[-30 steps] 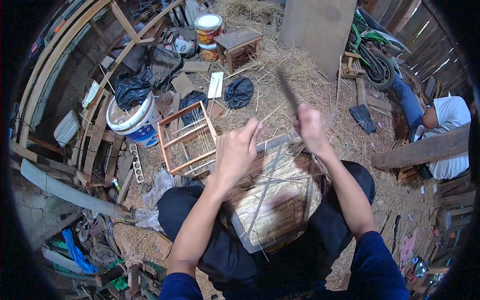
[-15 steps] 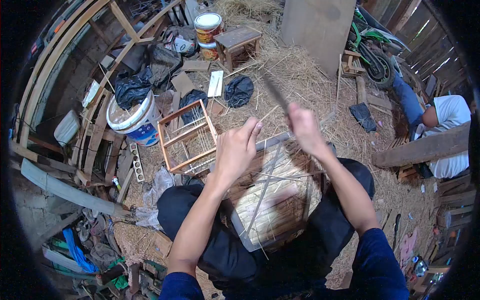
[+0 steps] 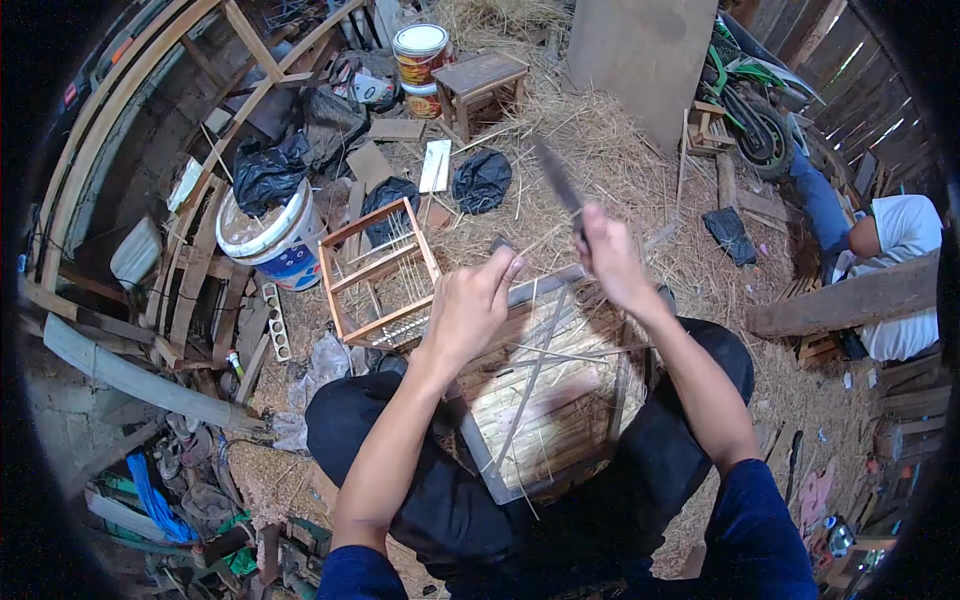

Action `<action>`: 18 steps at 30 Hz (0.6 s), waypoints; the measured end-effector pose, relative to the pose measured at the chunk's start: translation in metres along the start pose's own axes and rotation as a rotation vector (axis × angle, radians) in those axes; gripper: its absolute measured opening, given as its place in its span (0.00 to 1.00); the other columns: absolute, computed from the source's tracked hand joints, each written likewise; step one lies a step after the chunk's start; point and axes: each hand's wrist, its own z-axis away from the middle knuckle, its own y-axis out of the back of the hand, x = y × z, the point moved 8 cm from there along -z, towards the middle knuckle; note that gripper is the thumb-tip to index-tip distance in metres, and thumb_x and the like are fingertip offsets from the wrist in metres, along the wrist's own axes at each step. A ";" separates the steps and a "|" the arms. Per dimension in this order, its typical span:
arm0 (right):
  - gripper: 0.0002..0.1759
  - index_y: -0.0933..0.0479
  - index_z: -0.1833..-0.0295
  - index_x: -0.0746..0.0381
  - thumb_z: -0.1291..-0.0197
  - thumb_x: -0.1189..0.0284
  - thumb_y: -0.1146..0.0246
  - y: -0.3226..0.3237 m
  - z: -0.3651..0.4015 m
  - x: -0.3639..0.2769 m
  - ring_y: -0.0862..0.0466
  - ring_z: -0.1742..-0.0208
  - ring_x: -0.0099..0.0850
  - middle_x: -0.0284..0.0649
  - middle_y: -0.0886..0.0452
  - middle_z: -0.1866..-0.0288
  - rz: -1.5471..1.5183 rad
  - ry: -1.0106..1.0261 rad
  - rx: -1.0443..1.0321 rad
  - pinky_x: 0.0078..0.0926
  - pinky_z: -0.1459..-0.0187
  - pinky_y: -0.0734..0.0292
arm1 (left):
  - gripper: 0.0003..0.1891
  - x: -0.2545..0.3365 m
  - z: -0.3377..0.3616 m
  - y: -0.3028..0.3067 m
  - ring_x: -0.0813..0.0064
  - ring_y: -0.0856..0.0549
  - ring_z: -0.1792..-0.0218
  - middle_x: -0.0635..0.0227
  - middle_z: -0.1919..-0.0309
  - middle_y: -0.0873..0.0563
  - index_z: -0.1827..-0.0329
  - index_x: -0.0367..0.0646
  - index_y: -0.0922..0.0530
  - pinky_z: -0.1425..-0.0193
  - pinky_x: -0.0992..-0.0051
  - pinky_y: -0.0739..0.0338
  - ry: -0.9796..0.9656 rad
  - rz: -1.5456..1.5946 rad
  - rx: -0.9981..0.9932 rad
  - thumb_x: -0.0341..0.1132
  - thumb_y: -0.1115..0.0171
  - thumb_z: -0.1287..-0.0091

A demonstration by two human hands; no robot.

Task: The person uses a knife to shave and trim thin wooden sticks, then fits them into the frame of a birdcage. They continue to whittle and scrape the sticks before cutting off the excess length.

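My right hand is closed round the handle of a knife, whose dark blade points up and away from me. Left of it, my left hand is closed, thumb uppermost, and a small dark flat piece juts from its top; the rest is hidden by the fingers. Both hands are apart, above a slatted wooden box between my knees. Thin sticks lie across its slats. Just left of my left hand stands a small wooden cage frame with thin bars.
A white bucket with a black plastic bag stands at left. Farther off are stacked paint pails and a small wooden stool. Straw covers the floor. Another person sits at right behind a wooden beam, near a motorcycle.
The knife has swung slightly, its blade now sharper in view. A thin pale stick seen earlier at my left hand no longer shows clearly; a dark piece shows there instead.
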 end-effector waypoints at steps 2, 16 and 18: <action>0.39 0.39 0.80 0.54 0.27 0.33 0.61 -0.012 0.004 0.005 0.40 0.80 0.18 0.25 0.39 0.83 -0.017 0.016 -0.020 0.26 0.77 0.45 | 0.10 -0.001 0.001 -0.002 0.41 0.19 0.74 0.46 0.80 0.23 0.59 0.40 0.24 0.71 0.53 0.29 -0.010 -0.005 -0.019 0.38 0.45 0.22; 0.39 0.34 0.78 0.61 0.23 0.40 0.58 -0.020 0.004 0.006 0.38 0.76 0.21 0.27 0.38 0.81 0.000 -0.032 0.004 0.29 0.74 0.41 | 0.13 -0.005 0.006 0.007 0.41 0.22 0.77 0.47 0.81 0.24 0.63 0.37 0.26 0.73 0.56 0.31 0.052 0.111 -0.015 0.38 0.46 0.22; 0.39 0.35 0.79 0.60 0.23 0.39 0.59 -0.032 0.006 0.010 0.38 0.77 0.20 0.26 0.38 0.81 -0.011 -0.037 -0.011 0.28 0.75 0.42 | 0.14 -0.007 0.005 0.008 0.41 0.22 0.77 0.47 0.81 0.25 0.63 0.37 0.26 0.73 0.55 0.31 0.054 0.122 -0.008 0.38 0.46 0.22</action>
